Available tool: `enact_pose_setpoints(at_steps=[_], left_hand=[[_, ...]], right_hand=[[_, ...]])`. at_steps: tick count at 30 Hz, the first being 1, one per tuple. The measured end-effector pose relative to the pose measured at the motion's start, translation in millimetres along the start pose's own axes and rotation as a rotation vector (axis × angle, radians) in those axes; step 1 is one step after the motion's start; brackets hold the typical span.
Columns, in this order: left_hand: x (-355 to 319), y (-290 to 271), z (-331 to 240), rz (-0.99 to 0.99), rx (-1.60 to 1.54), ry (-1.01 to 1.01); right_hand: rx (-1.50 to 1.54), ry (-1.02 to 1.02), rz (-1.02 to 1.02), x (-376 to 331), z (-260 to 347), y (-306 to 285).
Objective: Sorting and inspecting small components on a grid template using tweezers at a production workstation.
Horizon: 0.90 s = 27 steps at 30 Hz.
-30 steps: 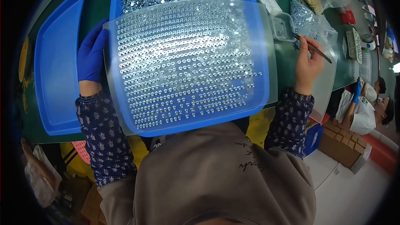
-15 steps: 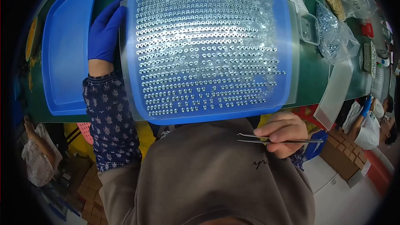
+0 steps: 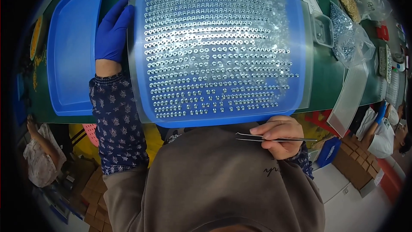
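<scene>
A clear perforated sorting plate (image 3: 219, 51), its rows of holes filled with small shiny metal pieces, lies over a blue tray (image 3: 223, 118) on the green surface (image 3: 328, 81). The left hand (image 3: 112, 30), in a blue glove, rests at the plate's left edge with fingers stretched along it; whether the thumb grips under the rim cannot be told from this angle. The right hand (image 3: 279, 135), bare, sits just below the tray's near edge, apart from the plate, its fingers pinched closed on a pair of metal tweezers (image 3: 274, 138) held level, tips pointing right. A second, empty-looking blue tray (image 3: 71, 51) lies just left of the gloved hand. To the right of the plate stand a small clear box (image 3: 322, 30) and a plastic bag (image 3: 349, 38) of shiny parts. Another person (image 3: 382, 129) sits at the far right.
</scene>
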State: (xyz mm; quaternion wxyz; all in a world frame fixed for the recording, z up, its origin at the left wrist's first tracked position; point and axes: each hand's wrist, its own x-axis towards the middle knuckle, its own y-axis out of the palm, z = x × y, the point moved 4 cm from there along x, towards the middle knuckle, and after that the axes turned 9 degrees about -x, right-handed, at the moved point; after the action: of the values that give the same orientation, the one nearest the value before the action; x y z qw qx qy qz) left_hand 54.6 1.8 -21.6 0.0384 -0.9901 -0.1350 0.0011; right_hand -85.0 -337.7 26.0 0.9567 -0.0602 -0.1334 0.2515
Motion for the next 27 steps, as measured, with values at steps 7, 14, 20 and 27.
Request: enact_pose_setpoints(at_steps=[7,14,20,27], left_hand=[[0.1,-1.8,3.6,0.009,-0.049,-0.012],[0.8,1.8,-0.9,0.043,-0.02,0.052],[1.2,-2.9,4.9,0.045,-0.096,-0.003],[2.4,0.3,5.8,-0.003,-0.04,-0.025]], right_hand=[[0.012,-0.025,0.032,2.4,0.9,3.9],[0.087,-0.057,0.09,16.1,8.7,12.0],[0.108,-0.094,0.077,15.9,10.5,14.9],[0.102,-0.031,0.027,10.1,9.8,8.5]])
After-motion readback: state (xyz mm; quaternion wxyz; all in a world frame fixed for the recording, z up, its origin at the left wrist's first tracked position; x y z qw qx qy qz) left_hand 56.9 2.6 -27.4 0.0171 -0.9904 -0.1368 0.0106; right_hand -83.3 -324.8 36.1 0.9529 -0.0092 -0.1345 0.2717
